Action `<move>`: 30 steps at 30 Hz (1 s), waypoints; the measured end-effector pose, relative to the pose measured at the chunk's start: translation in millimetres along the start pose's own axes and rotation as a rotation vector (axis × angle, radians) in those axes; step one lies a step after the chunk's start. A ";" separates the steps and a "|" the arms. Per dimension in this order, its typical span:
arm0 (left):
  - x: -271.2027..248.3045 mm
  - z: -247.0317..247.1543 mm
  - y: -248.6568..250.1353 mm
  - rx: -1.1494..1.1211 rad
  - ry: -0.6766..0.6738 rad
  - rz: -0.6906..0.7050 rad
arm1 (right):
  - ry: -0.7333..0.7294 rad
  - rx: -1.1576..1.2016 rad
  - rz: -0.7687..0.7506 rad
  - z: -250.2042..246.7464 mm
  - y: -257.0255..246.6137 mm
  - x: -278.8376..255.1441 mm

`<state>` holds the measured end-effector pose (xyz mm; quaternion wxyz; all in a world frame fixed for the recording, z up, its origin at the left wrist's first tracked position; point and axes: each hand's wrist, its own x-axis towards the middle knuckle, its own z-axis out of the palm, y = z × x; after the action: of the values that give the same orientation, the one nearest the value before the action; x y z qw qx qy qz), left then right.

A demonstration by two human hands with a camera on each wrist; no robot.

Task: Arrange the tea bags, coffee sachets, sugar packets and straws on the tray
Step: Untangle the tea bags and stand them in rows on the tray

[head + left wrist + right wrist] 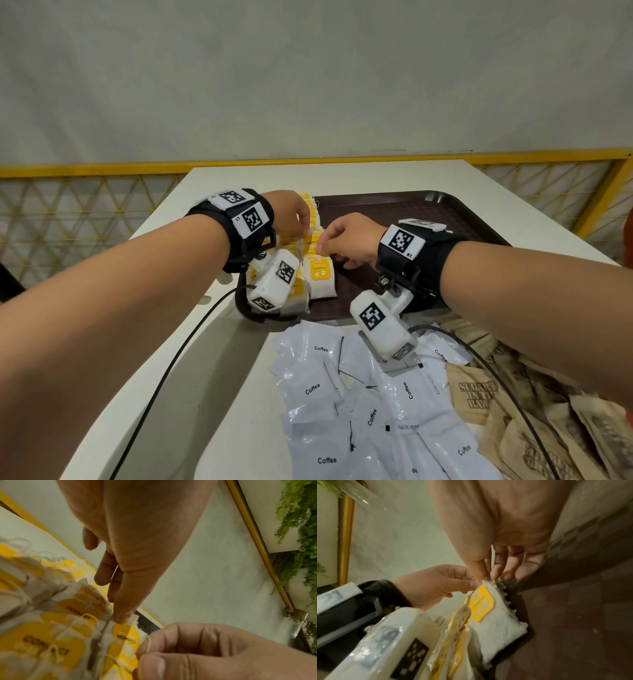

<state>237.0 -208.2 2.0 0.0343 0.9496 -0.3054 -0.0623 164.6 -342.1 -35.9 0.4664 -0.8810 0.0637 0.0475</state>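
Note:
A row of white tea bags (321, 278) with yellow tags stands along the left side of the dark brown tray (411, 212). My left hand (305, 228) pinches the top edge of one tea bag (125, 635) in that row. My right hand (322, 245) pinches the same tea bag (494, 616) at its top, with the bag's string (148, 644) running through its fingers. White coffee sachets (342, 411) lie heaped on the table in front of the tray, and brown sugar packets (513, 411) lie to their right. No straws are in view.
The white table (308, 178) ends just behind the tray. A yellow mesh fence (85, 171) and a pale wall stand beyond it. Black cables (171, 359) from the wrist cameras trail over the table and the sugar packets. The tray's right part is bare.

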 end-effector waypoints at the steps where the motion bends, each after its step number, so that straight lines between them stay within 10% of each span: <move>1: -0.4 -0.4 0.2 -0.010 0.005 0.002 | 0.000 0.008 0.007 -0.1 0.4 0.6; 30: -0.1 1.4 -4.5 -0.170 -0.096 -0.076 | 0.004 0.116 0.074 2.8 -3.5 3.3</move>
<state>239.4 -204.5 0.1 0.0979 0.9500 -0.2641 -0.1345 168.4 -338.0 -35.1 0.5143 -0.8497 0.0998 0.0592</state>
